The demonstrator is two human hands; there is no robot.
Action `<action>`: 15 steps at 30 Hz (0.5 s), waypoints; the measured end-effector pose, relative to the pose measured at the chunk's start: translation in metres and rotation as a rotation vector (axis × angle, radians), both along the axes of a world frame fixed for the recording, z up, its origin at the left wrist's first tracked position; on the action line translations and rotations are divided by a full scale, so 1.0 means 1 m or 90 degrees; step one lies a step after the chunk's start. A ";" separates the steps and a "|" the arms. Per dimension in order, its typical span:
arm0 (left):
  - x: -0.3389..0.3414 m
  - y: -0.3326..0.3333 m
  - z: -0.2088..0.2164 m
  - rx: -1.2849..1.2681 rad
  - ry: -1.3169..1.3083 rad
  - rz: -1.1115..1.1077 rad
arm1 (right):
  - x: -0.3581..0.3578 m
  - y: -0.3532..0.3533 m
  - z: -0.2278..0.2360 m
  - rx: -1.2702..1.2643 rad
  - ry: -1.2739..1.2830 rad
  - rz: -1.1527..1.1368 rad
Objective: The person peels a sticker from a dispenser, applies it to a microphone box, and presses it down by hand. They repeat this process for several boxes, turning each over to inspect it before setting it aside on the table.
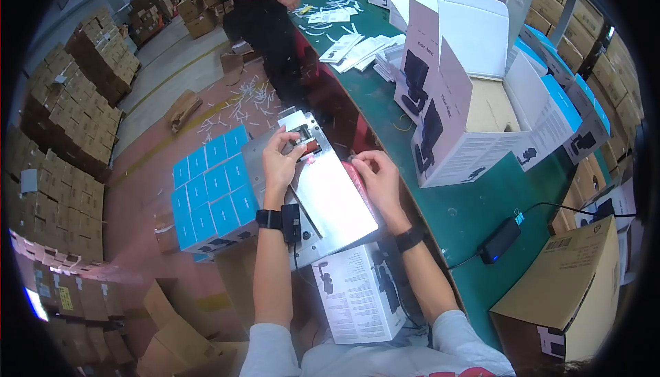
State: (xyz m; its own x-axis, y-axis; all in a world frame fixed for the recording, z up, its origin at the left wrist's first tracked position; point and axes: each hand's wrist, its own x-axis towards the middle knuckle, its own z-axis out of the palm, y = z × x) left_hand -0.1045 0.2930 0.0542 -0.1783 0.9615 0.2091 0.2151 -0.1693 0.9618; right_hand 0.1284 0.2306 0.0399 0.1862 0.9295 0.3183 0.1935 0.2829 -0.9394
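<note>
A flat silver metal machine (337, 208) with a slot along it and a small mechanism at its far end is in front of me. My left hand (278, 160) is on that far end, thumb and fingers curled at a reddish-brown piece (311, 147) of the mechanism; what is between the fingertips is hidden. At the machine's right side, next to its red edge (359, 183), my right hand (379, 179) pinches something small and greyish. Below the machine, a white printed box (350, 298) stands upright between my forearms.
Blue-topped boxes (214, 184) are stacked left of the machine. On the green table (460, 222) are an open white carton (460, 116), paper leaflets (361, 52) and a black power adapter (500, 241). A brown carton (550, 287) is at lower right. Another person (265, 26) stands beyond.
</note>
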 end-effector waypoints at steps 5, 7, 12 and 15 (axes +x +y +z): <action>-0.005 0.003 -0.005 0.031 0.000 -0.021 | 0.016 -0.020 -0.008 -0.020 0.041 -0.041; -0.004 0.003 -0.005 0.038 -0.019 -0.025 | 0.021 -0.026 -0.013 -0.105 0.111 -0.042; -0.002 0.002 -0.005 0.031 -0.068 -0.014 | 0.025 -0.035 -0.018 -0.135 0.199 -0.013; -0.002 0.003 -0.006 0.029 -0.060 -0.012 | 0.029 -0.042 -0.019 -0.129 0.194 0.011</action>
State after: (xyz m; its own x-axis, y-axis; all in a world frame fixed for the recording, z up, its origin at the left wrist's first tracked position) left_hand -0.1063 0.2962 0.0486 -0.1813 0.9546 0.2362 0.1204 -0.2168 0.9688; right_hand 0.1578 0.1887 0.0213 0.2284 0.9718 0.0588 -0.1074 0.0851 -0.9906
